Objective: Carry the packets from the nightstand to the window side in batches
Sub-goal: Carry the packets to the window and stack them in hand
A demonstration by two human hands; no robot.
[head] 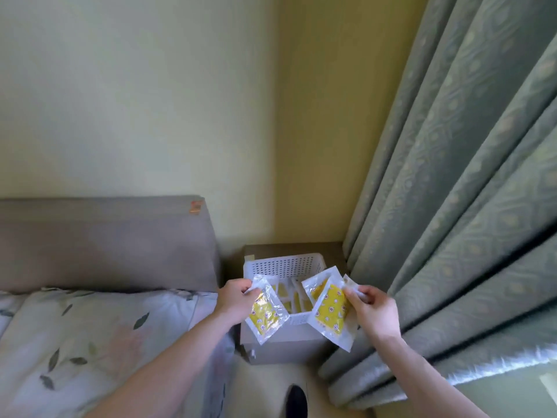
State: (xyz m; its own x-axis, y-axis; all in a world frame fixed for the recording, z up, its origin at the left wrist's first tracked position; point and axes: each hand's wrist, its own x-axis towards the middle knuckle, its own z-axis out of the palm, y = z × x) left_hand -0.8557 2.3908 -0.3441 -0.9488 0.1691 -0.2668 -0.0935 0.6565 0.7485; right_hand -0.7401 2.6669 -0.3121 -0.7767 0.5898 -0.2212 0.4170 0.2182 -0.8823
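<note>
Yellow patterned packets [265,312], a white perforated basket [283,265], grey-green patterned curtains [452,176], and leaf-print bedding [90,342].

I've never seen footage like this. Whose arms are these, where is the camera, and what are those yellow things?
There is no machine here: a person wears a camera on the head, looking down at their own arms. The left hand pinches one yellow packet; the right hand holds a few more packets fanned together. Below them a white basket with more packets inside sits on a nightstand, between the bed and a green curtain.
</note>
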